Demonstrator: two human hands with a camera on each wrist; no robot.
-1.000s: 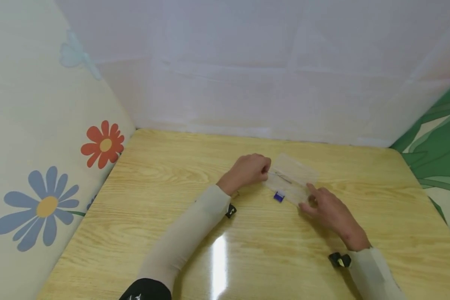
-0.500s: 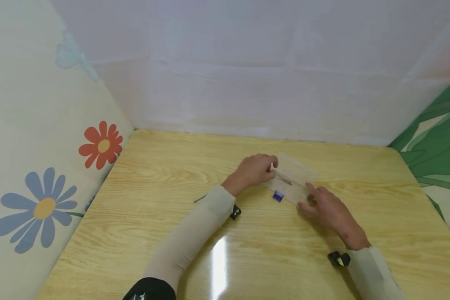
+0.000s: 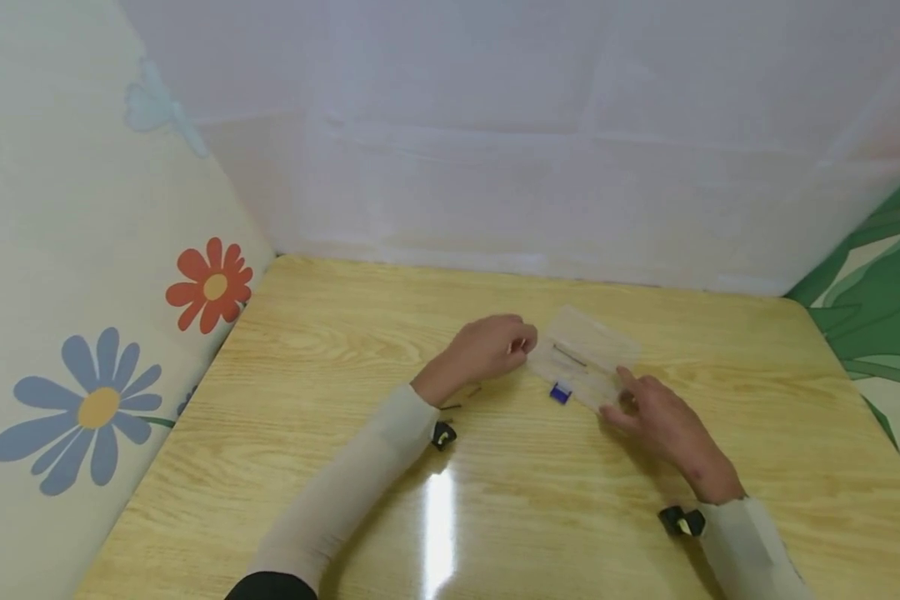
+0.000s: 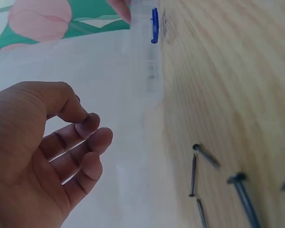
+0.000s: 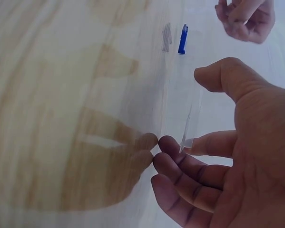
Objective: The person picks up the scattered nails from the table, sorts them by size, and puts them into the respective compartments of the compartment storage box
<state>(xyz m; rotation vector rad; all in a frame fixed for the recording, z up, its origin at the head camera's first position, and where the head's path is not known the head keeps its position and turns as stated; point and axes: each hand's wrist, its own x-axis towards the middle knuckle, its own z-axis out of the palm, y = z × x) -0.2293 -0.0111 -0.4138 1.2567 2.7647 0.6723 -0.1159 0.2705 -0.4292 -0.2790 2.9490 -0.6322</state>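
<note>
A shallow clear plastic box (image 3: 581,333) with a blue latch (image 3: 560,392) lies on the table. Inside it are thin dark nails (image 3: 570,356). My right hand (image 3: 663,425) holds the box's near right corner, thumb and fingers spread around it; the right wrist view shows the index finger through the clear wall. My left hand (image 3: 487,350) hovers just left of the box. Its thumb and index fingertips (image 4: 91,121) come together with no object visible between them, and the other fingers are loosely bent. Several loose nails (image 4: 194,173) lie on the wood beneath the left wrist.
The wooden table (image 3: 330,333) runs back to a white cloth backdrop (image 3: 450,167). A flower-printed wall (image 3: 60,250) stands at the left, and a green leaf print (image 3: 885,292) at the right. Black wrist cameras (image 3: 444,435) sit under the sleeves.
My left hand moves over the box's left edge, then draws back left from it. Loose nails come into view beside the left wrist. The right hand and the box stay in place.
</note>
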